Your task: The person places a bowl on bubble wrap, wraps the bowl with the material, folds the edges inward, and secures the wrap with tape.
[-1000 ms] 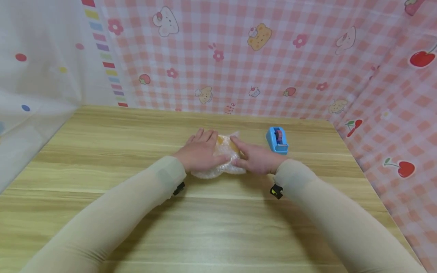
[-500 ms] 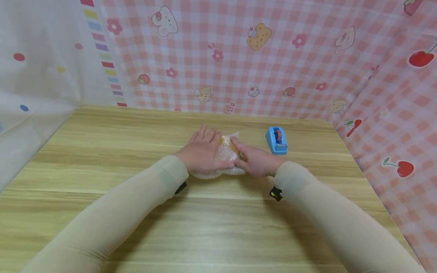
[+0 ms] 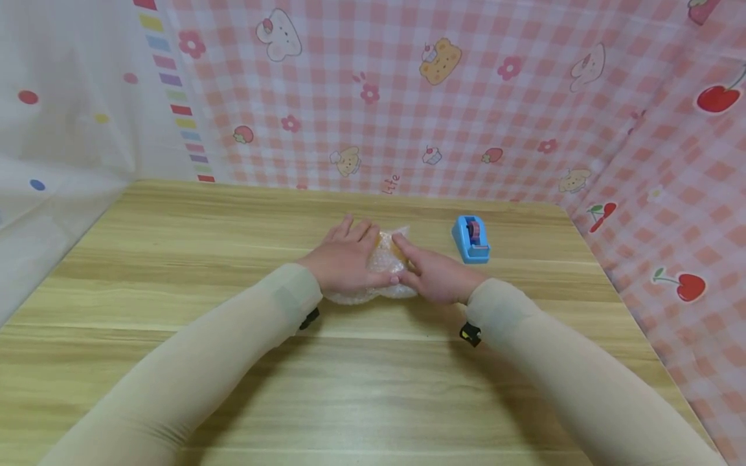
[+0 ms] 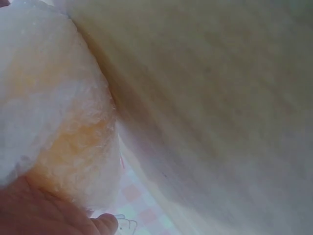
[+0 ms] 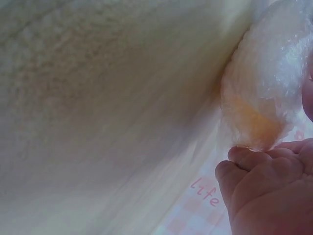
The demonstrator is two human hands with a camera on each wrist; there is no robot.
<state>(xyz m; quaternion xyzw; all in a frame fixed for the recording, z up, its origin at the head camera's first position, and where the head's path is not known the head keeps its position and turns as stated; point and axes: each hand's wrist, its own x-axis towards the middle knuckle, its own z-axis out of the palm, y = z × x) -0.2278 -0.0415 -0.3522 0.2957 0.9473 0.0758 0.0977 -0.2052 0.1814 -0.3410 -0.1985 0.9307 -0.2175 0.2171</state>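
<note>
In the head view, a bundle of clear bubble wrap lies on the table between both hands, with something orange-yellow showing through it. Its contents are too blurred by the wrap to name. My left hand lies flat over the bundle's left part, fingers straight and thumb stretched across the front. My right hand holds the right side, index finger at the back and thumb at the front, near the left thumb. Up close, the right wrist view shows bent fingers against the wrapped end. The left wrist view has the other bulging side.
A blue tape dispenser with a reddish roll stands right of the bundle, beyond the right hand. The wood-grain table ends at a pink checked curtain behind and to the right. A white dotted sheet hangs at left.
My left hand has slid slightly right over the wrap, its thumb now closer to the right thumb. The right hand keeps its place on the bundle.
</note>
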